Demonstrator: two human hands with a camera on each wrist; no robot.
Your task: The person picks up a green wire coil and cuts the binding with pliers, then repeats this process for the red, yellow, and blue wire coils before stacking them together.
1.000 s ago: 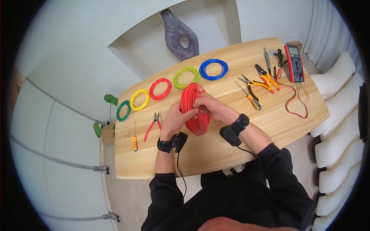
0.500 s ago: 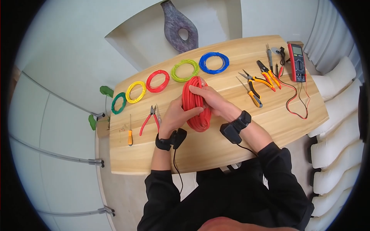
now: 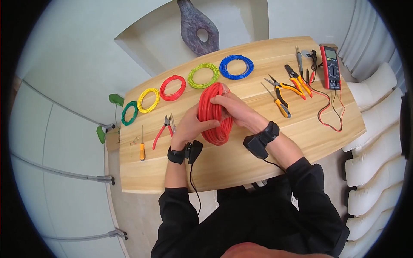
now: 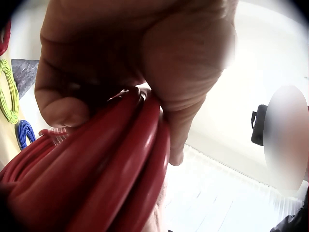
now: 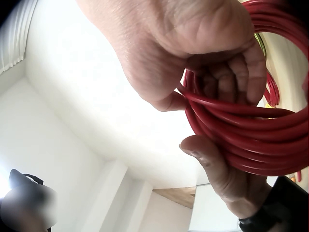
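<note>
A thick coil of red cable [image 3: 211,114] is held up above the middle of the table by both hands. My left hand [image 3: 189,124] grips its left side, thumb across the strands; in the left wrist view the fingers curl over the cable [image 4: 111,164]. On the upper right side, my right hand [image 3: 235,111] holds the coil with its thumb on top. The right wrist view has the right fingers [image 5: 236,79] curled into the loops [image 5: 241,130], while the left thumb [image 5: 205,154] lies against the outer strands.
Behind the coil lie green [image 3: 129,113], yellow [image 3: 148,100], red [image 3: 173,88], lime [image 3: 203,76] and blue [image 3: 236,67] wire coils. Red-handled cutters [image 3: 162,131] and a screwdriver [image 3: 142,150] lie left; pliers [image 3: 286,91], another screwdriver [image 3: 282,106] and a multimeter [image 3: 331,69] lie right.
The right thumb has shifted up and left over the coil's face. Both hands and the coil appear slightly higher and further left, and the whole head view has shifted a little too.
</note>
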